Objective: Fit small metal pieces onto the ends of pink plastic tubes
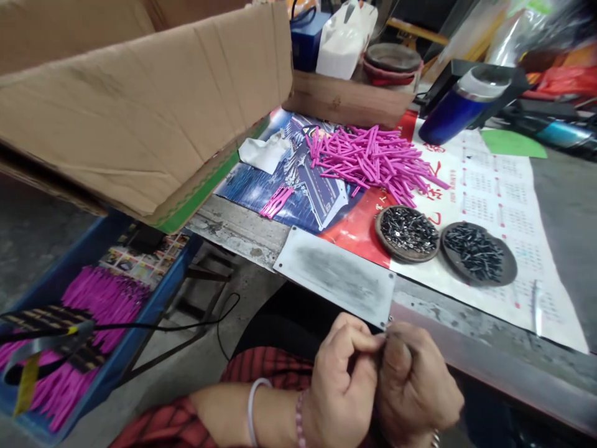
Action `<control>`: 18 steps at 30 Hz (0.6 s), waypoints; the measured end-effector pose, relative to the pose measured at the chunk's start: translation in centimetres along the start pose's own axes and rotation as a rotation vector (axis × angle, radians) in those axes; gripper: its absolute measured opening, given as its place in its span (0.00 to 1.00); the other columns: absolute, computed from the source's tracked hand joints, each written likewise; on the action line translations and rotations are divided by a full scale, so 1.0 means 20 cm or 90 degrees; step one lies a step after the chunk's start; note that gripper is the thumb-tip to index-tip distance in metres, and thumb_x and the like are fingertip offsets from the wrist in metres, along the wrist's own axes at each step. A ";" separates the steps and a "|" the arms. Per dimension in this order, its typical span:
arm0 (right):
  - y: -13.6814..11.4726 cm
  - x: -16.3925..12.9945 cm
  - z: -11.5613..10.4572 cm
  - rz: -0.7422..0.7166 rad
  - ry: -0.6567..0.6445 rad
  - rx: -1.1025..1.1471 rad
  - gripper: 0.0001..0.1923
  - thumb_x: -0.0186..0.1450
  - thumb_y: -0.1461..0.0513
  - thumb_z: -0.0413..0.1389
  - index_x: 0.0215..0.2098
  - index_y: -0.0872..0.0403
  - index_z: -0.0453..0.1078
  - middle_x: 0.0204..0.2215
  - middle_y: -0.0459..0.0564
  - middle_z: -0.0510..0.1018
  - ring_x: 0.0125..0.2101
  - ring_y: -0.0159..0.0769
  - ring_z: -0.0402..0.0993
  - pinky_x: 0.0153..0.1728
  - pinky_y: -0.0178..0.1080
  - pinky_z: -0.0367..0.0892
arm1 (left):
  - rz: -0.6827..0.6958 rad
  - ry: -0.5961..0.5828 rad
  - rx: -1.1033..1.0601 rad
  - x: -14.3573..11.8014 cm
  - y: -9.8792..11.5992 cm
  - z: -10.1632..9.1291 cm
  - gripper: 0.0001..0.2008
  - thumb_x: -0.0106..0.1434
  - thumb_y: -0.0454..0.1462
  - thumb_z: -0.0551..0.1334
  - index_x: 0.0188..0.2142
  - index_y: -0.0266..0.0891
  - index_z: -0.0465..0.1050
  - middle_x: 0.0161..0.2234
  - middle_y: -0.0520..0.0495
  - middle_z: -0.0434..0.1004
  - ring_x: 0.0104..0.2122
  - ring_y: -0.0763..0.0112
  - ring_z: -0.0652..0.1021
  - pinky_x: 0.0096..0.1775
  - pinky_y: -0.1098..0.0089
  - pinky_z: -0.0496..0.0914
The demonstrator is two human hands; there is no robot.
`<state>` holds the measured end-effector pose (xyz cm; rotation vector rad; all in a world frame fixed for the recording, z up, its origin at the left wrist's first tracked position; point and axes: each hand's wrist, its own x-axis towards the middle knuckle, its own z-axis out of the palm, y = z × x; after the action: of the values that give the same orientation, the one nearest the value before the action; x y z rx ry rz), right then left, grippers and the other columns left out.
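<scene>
My left hand (342, 379) and my right hand (417, 382) are pressed together below the table's front edge, over my lap. Their fingertips pinch a small thing between them; it is too small and hidden to name. A pile of pink sticks (373, 158) lies on the printed poster (494, 193) on the table. Two round dishes stand near the hands: one with shiny screws (407, 233), one with dark parts (478, 252). A grey metal plate (336, 277) lies at the table edge just above my hands.
A big cardboard box (140, 106) overhangs the table's left end. Below it on the floor stands a blue crate (135, 336) full of pink sticks. At the back are a blue flask (459, 102), a white jug (345, 37) and a wooden box (347, 99).
</scene>
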<state>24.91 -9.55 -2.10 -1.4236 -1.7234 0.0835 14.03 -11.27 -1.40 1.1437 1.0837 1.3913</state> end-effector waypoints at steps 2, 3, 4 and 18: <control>-0.01 0.02 -0.01 0.045 -0.052 0.063 0.20 0.77 0.60 0.47 0.26 0.52 0.67 0.20 0.45 0.71 0.20 0.31 0.69 0.23 0.34 0.63 | -0.001 0.002 0.009 0.00 0.00 -0.01 0.07 0.71 0.29 0.56 0.38 0.42 0.69 0.35 0.50 0.69 0.35 0.71 0.74 0.38 0.72 0.70; -0.02 0.03 -0.01 0.086 -0.096 0.124 0.23 0.77 0.59 0.46 0.24 0.52 0.65 0.17 0.43 0.68 0.17 0.30 0.65 0.20 0.33 0.60 | -0.001 0.000 0.009 0.00 0.00 -0.01 0.07 0.71 0.29 0.56 0.38 0.41 0.70 0.35 0.50 0.69 0.35 0.71 0.75 0.38 0.72 0.70; -0.03 0.03 -0.02 0.127 -0.137 0.192 0.25 0.78 0.57 0.44 0.23 0.52 0.64 0.16 0.42 0.66 0.15 0.29 0.62 0.17 0.33 0.58 | 0.000 -0.001 0.007 0.00 0.00 -0.02 0.07 0.71 0.29 0.56 0.39 0.41 0.70 0.36 0.50 0.69 0.35 0.71 0.75 0.38 0.72 0.71; -0.05 0.06 -0.03 0.154 -0.145 0.263 0.23 0.77 0.52 0.47 0.26 0.53 0.64 0.21 0.43 0.67 0.20 0.29 0.64 0.22 0.33 0.60 | -0.016 -0.052 -0.045 -0.01 0.01 -0.07 0.09 0.72 0.29 0.57 0.44 0.44 0.71 0.37 0.51 0.68 0.36 0.73 0.74 0.39 0.75 0.70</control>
<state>24.54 -9.22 -0.41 -1.3371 -1.5846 0.7159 12.68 -11.54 -1.36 1.1227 0.9811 1.3420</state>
